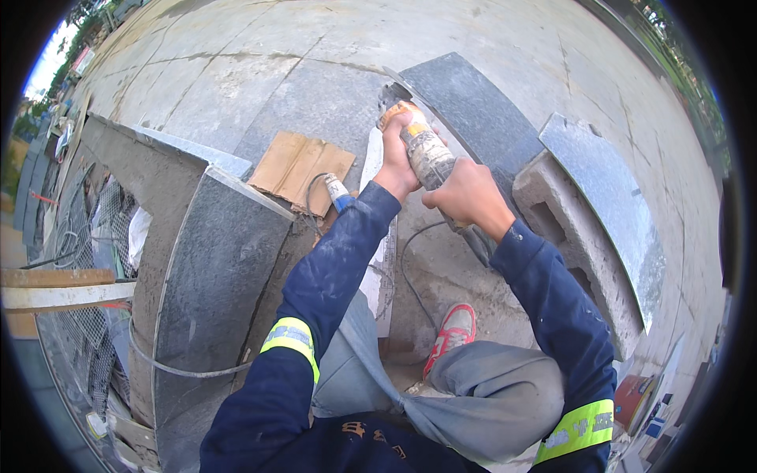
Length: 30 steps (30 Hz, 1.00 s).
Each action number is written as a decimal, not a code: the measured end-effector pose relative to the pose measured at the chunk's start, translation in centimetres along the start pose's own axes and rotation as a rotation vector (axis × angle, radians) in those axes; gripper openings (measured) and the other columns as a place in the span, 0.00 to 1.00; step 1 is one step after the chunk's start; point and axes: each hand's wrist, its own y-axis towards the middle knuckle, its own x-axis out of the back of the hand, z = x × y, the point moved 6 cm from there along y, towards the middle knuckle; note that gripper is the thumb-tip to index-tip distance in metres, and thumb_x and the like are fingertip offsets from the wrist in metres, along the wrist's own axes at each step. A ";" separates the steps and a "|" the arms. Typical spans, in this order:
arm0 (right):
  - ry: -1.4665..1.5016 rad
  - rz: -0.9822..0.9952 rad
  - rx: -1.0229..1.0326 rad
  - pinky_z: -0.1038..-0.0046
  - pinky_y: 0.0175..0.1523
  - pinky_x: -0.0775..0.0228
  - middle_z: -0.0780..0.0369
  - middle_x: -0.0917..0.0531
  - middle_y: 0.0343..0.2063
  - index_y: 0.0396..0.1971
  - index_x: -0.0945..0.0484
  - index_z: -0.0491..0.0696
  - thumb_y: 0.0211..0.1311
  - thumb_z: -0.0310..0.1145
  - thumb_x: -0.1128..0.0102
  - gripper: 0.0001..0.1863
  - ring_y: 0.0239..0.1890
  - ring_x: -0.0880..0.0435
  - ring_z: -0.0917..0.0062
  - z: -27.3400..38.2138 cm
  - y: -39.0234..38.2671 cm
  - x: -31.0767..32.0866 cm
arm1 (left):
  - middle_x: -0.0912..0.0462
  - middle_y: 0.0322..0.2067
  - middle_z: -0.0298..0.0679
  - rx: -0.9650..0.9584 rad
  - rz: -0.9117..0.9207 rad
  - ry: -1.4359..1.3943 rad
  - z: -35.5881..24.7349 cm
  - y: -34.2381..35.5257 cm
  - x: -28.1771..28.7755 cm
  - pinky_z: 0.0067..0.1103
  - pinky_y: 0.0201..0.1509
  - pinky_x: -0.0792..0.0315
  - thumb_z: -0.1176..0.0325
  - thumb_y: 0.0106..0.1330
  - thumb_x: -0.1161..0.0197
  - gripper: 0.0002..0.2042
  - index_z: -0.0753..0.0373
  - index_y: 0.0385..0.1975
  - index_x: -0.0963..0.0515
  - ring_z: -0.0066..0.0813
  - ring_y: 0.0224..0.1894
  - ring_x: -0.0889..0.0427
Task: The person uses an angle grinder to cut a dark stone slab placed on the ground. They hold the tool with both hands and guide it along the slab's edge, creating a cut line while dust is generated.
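Observation:
Both my hands are closed around a dusty angle grinder point(430, 154) with an orange front part. My left hand point(397, 158) grips it near the head, and my right hand point(473, 195) wraps its rear body. The thin cutting disc point(404, 87) sits beside the left edge of a dark grey stone slab point(473, 102) lying on the ground. Whether disc and slab touch, I cannot tell. From the grinder's rear a black cord point(404, 256) runs down past my red and white shoe point(453, 335).
Right of me, another grey slab point(603, 197) rests on a hollow concrete block point(572, 244). To the left stand a cement-edged slab structure point(221, 276), a cardboard piece point(300, 167) and a blue and white cable connector point(339, 191). Mesh point(87, 347) and scraps lie farther left.

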 end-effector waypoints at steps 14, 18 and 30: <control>0.009 -0.038 -0.001 0.68 0.41 0.23 0.42 0.19 0.30 0.32 0.23 0.29 0.36 0.40 0.29 0.28 0.35 0.15 0.56 0.0 -1.6 0.2 | 0.26 0.30 0.44 0.036 0.014 -0.028 0.7 -1.4 -0.6 0.36 0.35 0.22 0.53 0.54 0.40 0.21 0.61 0.40 0.34 0.41 0.32 0.21; -0.010 -0.048 0.023 0.67 0.41 0.23 0.42 0.19 0.29 0.32 0.24 0.29 0.37 0.39 0.31 0.28 0.35 0.16 0.55 0.0 -2.3 0.1 | 0.26 0.30 0.44 0.032 0.004 -0.026 0.9 -2.3 -1.1 0.36 0.35 0.22 0.53 0.54 0.40 0.21 0.61 0.40 0.34 0.42 0.32 0.21; -0.026 -0.061 -0.008 0.65 0.42 0.23 0.41 0.19 0.31 0.34 0.25 0.30 0.38 0.39 0.31 0.28 0.36 0.16 0.53 -0.2 -4.5 0.5 | 0.27 0.29 0.43 0.023 0.019 -0.007 1.9 -3.8 -1.7 0.35 0.35 0.22 0.51 0.54 0.41 0.23 0.66 0.37 0.33 0.40 0.32 0.21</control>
